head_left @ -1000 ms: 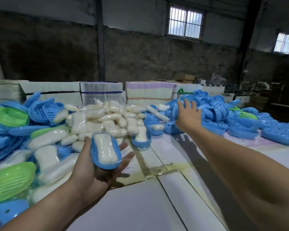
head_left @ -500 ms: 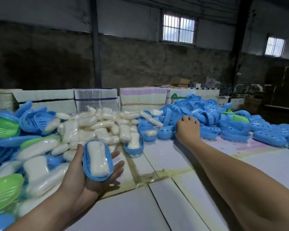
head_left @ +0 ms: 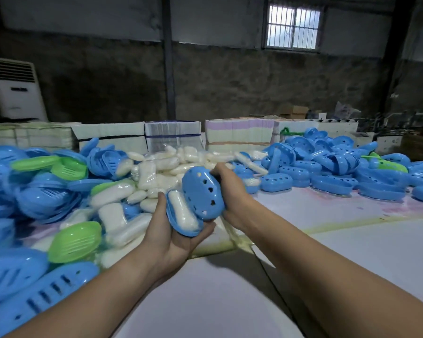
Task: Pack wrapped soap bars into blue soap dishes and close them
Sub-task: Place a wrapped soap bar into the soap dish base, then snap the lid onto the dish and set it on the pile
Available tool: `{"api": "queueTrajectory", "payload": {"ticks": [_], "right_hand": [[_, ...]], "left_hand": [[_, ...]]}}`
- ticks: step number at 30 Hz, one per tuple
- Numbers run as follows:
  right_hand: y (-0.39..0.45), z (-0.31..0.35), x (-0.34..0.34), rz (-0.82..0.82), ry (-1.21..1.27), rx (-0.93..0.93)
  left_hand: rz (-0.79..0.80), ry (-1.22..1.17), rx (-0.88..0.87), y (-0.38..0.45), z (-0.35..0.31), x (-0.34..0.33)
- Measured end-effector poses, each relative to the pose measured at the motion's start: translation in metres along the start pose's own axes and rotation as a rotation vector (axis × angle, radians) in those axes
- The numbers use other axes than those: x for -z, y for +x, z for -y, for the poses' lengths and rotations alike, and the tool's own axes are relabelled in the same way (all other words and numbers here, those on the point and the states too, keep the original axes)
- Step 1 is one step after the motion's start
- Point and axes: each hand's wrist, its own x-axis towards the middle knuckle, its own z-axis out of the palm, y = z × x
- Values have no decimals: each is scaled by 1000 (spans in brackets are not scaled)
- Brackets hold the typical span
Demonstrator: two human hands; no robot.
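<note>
Closing step: left hand [head_left: 171, 237] cradles the dish base [head_left: 175, 219] holding the wrapped soap bar [head_left: 182, 212]; right hand [head_left: 230, 189] grips the perforated lid [head_left: 202, 192], tilted against it. Next: align rims, press shut.

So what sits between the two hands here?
In the head view, the left hand holds a blue dish base with a wrapped soap bar; the right hand holds the perforated blue lid against it.

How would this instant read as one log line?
left hand: holds soap-filled base | right hand: holds lid | state: not closed
</note>
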Motion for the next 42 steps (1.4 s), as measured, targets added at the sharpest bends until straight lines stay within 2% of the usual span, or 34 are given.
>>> {"api": "queueTrajectory", "payload": {"ticks": [1,4,8,14,18,22,26,30,36,42], "right_hand": [[0,-8,2,-49,-77,16],[5,-25,13,-162,-435,253],[2,-33,18,-174,-601,473],[-12,-28,17,20,-965,304],[-17,-23,18,62,-931,226],[-20,-14,13,53,-884,267],[-25,-17,6,96,-1099,279],[-26,-16,5,125,-1185,284],[-27,-21,1,186,-1121,213],[-27,-26,-4,246,-1074,182]], "left_hand": [[6,-15,7,-1,0,0],[24,-52,40,0,-3,-2],[41,-33,47,2,-3,0],[66,-88,85,0,-4,4],[67,-96,98,-2,-5,1],[57,-6,73,-7,-2,-4],[49,60,42,-17,4,-15],[-18,102,-47,-19,7,-21],[-125,122,-70,-18,5,-24],[-136,133,-44,-17,0,-18]]}}
